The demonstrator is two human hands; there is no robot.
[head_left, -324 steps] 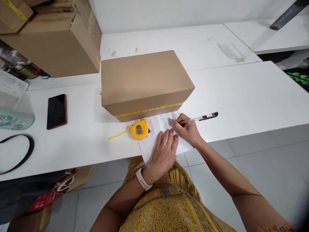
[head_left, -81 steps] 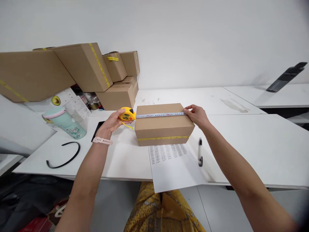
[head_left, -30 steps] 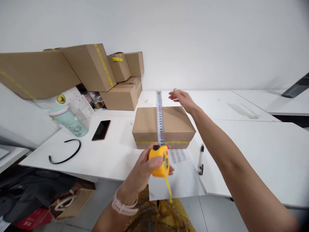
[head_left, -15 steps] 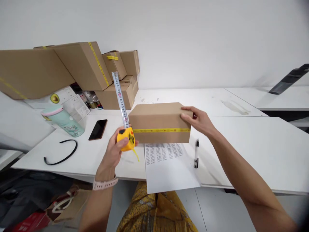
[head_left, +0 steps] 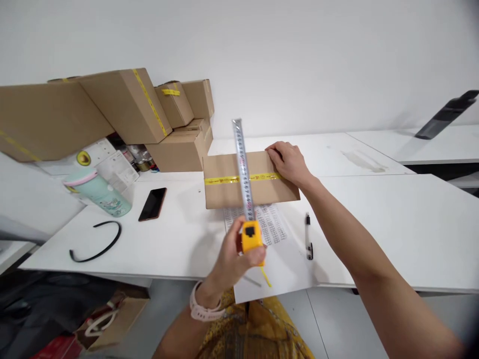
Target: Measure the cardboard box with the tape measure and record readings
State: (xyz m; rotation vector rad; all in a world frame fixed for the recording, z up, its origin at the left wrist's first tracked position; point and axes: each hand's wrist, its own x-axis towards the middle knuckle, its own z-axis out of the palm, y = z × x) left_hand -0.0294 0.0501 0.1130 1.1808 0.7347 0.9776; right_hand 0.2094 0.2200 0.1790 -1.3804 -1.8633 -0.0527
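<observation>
My left hand (head_left: 234, 259) is closed round a yellow tape measure (head_left: 251, 238), held above the table's front edge. Its blade (head_left: 242, 167) sticks out upward and away, crossing in front of a brown cardboard box (head_left: 224, 192). The box, with a yellow tape strip now on its upper face, rests on the white table. My right hand (head_left: 288, 162) grips the box at its far right corner, fingers curled over the edge. A printed sheet (head_left: 273, 259) lies in front of the box, and a pen (head_left: 308, 242) lies to the right of the sheet.
Several cardboard boxes (head_left: 123, 107) are stacked at the back left. A mint bottle (head_left: 99, 192), a black phone (head_left: 152, 204) and a black curved band (head_left: 95, 244) lie on the left of the white table (head_left: 392, 224). Bags sit on the floor at lower left.
The box has been tipped so its taped side faces up. My left hand has swung the tape measure from the box's left side to in front of it, blade still extended.
</observation>
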